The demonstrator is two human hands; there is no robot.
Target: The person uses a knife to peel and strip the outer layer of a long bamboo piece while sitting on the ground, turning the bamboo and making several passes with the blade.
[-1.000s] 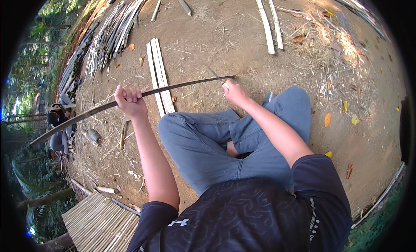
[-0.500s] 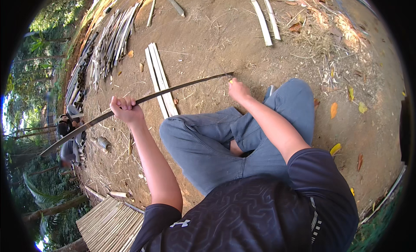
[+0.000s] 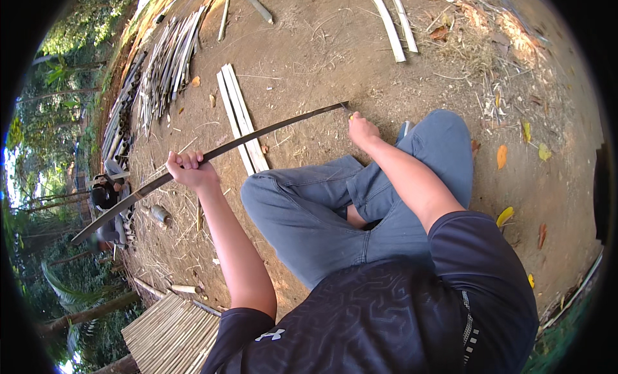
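A long, dark bamboo strip [image 3: 283, 123] runs slantwise across the view, from the lower left up to the middle. My left hand [image 3: 193, 170] is closed around it left of my knees. At its upper right end, my right hand [image 3: 364, 130] grips a small knife [image 3: 349, 110] with a bit of yellow showing at the handle. The thin dark blade meets the strip near its tip; most of the handle is hidden in my fingers. I sit cross-legged, both arms reaching forward over my grey trousers [image 3: 309, 219].
Pale split bamboo pieces [image 3: 241, 120] lie just beyond my left knee, more [image 3: 390, 26] farther off. A pile of bamboo strips [image 3: 172, 58] is at the far left. Another person [image 3: 106, 197] sits at the left edge. A slatted bamboo panel [image 3: 170, 335] stands lower left.
The view has shifted slightly. My right hand and the knife have moved a little up and to the right at the strip's end. My left hand keeps its hold.
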